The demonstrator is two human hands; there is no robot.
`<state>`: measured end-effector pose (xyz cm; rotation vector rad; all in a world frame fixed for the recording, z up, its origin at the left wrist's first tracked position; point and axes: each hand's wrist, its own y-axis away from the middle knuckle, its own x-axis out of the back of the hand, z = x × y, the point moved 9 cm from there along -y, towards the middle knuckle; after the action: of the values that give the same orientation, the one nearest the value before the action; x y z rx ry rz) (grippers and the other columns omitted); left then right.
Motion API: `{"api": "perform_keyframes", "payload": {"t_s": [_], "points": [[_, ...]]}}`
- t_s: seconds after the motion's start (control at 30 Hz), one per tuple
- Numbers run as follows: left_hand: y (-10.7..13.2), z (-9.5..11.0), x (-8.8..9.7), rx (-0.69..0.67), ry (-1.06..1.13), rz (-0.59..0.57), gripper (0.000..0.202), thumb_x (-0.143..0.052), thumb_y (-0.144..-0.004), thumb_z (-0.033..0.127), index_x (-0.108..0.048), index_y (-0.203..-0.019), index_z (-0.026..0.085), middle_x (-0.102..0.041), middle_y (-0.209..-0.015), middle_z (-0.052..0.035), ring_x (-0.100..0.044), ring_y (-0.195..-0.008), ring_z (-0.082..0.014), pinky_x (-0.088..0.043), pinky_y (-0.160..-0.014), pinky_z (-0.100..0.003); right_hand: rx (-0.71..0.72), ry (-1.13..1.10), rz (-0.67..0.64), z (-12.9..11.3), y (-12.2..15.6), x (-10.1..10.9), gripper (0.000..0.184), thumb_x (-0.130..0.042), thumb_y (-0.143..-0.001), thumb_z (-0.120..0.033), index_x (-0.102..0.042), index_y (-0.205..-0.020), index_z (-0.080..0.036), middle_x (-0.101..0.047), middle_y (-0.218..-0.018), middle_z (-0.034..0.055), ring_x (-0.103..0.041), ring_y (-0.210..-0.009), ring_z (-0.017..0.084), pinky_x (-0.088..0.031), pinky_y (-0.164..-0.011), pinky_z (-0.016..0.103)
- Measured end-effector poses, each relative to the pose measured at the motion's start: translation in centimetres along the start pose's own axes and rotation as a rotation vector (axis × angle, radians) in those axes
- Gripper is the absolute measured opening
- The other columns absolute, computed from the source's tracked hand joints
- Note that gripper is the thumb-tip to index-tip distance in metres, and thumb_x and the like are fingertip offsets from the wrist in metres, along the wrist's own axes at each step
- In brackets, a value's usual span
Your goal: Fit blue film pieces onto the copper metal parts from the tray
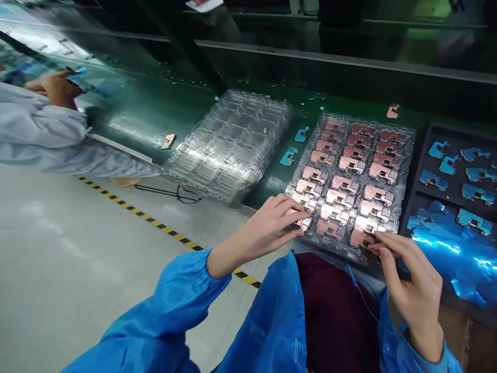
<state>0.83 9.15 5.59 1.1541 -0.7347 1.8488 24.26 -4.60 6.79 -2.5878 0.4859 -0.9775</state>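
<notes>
A clear plastic tray (408, 135) lies on the green bench, its pockets filled with several copper-coloured parts (344, 184). My left hand (267, 230) rests at the tray's near left corner, fingers stretched forward and close together over a copper part there. My right hand (411, 282) is at the near right edge, its fingertips pinched on the copper part (363, 239) in the front row. Both sleeves are blue.
A stack of empty clear trays (233, 142) sits to the left. A black tray (462, 178) with blue-filmed parts and peeled blue film (458, 254) is on the right. Loose parts (289, 155) lie on the bench. Another person's hand and pale sleeve (42, 122) are far left.
</notes>
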Motion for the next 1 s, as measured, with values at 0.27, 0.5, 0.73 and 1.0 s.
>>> {"api": "perform_keyframes", "payload": {"t_s": [0.27,0.5,0.73,1.0], "points": [[1.0,1.0,0.3,-0.069,-0.1,0.124,0.034,-0.069,-0.105,0.021,-0.065,-0.139,0.02,-0.073,-0.133,-0.0135,-0.065,-0.12,-0.029,-0.057,-0.097,-0.046,-0.006,0.03,0.014,0.0,-0.3,0.8,0.029,-0.068,-0.103,-0.011,-0.076,-0.127,-0.025,-0.08,-0.117,0.0078,-0.079,-0.104,0.026,-0.067,-0.084,0.038],[3.5,3.8,-1.4,-0.059,-0.312,0.226,0.039,-0.07,-0.105,0.026,-0.064,-0.14,0.011,-0.076,-0.131,-0.0193,-0.072,-0.118,-0.0333,-0.063,-0.093,-0.045,0.002,0.061,0.022,0.4,-0.4,1.2,0.028,-0.068,-0.103,-0.012,-0.076,-0.126,-0.025,-0.079,-0.116,0.0078,-0.078,-0.1,0.025,-0.065,-0.078,0.036],[3.7,3.6,-1.7,-0.062,-0.333,0.218,0.041,-0.069,-0.104,0.024,-0.065,-0.144,0.013,-0.076,-0.134,-0.0184,-0.072,-0.123,-0.0329,-0.061,-0.103,-0.049,0.013,0.078,0.015,0.4,-0.6,1.1,0.026,-0.067,-0.104,-0.014,-0.076,-0.125,-0.026,-0.08,-0.115,0.0075,-0.079,-0.102,0.025,-0.066,-0.078,0.036],[4.5,3.2,-1.3,-0.063,-0.287,0.331,0.043,-0.067,-0.102,0.015,-0.065,-0.145,0.014,-0.076,-0.135,-0.0189,-0.071,-0.129,-0.034,-0.066,-0.101,-0.048,0.042,0.058,0.045,-0.3,-0.4,1.6,0.029,-0.068,-0.102,-0.01,-0.075,-0.125,-0.026,-0.08,-0.112,0.007,-0.079,-0.1,0.026,-0.066,-0.082,0.039]]}}
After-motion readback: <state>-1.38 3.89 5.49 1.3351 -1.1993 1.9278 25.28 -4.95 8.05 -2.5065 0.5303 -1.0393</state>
